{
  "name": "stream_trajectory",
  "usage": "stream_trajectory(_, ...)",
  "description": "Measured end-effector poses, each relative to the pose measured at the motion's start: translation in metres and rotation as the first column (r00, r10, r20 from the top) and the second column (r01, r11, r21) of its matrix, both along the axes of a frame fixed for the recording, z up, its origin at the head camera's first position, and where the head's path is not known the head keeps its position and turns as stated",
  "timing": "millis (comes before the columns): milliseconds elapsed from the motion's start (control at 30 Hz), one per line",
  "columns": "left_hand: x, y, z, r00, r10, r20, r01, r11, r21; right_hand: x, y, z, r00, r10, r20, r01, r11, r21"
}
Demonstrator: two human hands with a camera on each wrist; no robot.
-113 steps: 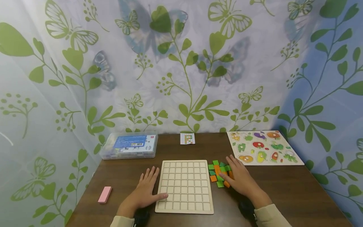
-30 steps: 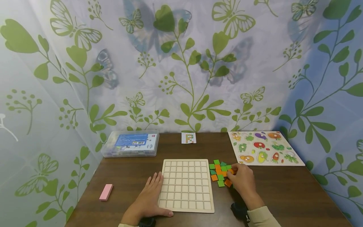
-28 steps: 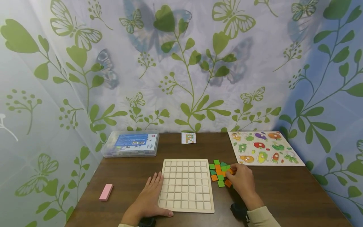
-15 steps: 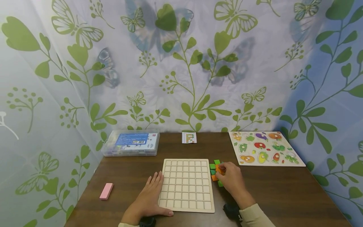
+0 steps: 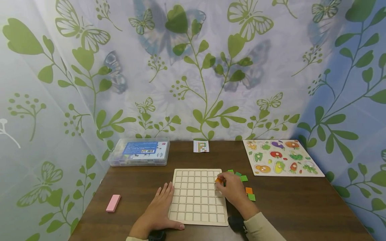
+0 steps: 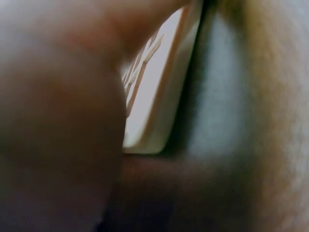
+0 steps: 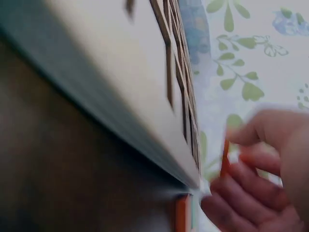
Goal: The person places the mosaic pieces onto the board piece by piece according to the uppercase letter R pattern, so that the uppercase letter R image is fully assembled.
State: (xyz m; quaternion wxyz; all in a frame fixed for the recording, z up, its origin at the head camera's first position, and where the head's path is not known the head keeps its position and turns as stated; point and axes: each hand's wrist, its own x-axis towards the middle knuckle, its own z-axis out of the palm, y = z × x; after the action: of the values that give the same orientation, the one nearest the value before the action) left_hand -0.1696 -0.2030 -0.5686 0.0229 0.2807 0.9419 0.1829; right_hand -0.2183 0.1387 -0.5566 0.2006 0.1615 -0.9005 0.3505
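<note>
A pale wooden grid board lies on the table before me. My left hand rests along its left edge, fingers straight and thumb stretched toward the near left corner; the left wrist view shows the board's corner beyond blurred skin. My right hand is over the board's upper right edge, pinching an orange square tile between thumb and fingers. The right wrist view shows that tile edge-on. Green tiles and another orange tile lie right of the board, partly hidden by the hand.
A clear plastic case stands at the back left, a small printed pattern card at the back middle. A vegetable puzzle board lies back right, and a pink block at the left. A patterned curtain hangs behind.
My right hand has taken an orange tile from the pile and carried it left to the grid board's right edge. My left hand slid nearer along the board's side, then stayed still.
</note>
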Motion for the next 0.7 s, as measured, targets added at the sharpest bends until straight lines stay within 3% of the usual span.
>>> stream_trajectory(133, 0.000, 0.000, 0.001, 1.000, 0.001, 0.007, -0.001, 1.000, 0.005, -0.002, -0.007, 0.004, 0.998, 0.041, 0.056, -0.041, 0.999, -0.001)
stream_trajectory(400, 0.001, 0.000, 0.001, 1.000, 0.012, 0.015, -0.012, 1.000, -0.003, -0.007, -0.019, 0.014, 0.991, 0.115, 0.071, -0.118, 0.992, 0.044)
stream_trajectory(600, 0.000, 0.000, 0.000, 1.000, 0.005, 0.002, -0.005, 1.000, 0.000, -0.014, -0.029, 0.021, 0.974, 0.180, 0.136, -0.191, 0.979, 0.069)
stream_trajectory(700, -0.001, 0.000, 0.000, 1.000, 0.005, 0.003, -0.005, 1.000, -0.001, -0.021, -0.033, 0.021, 0.961, 0.213, 0.176, -0.221, 0.975, 0.029)
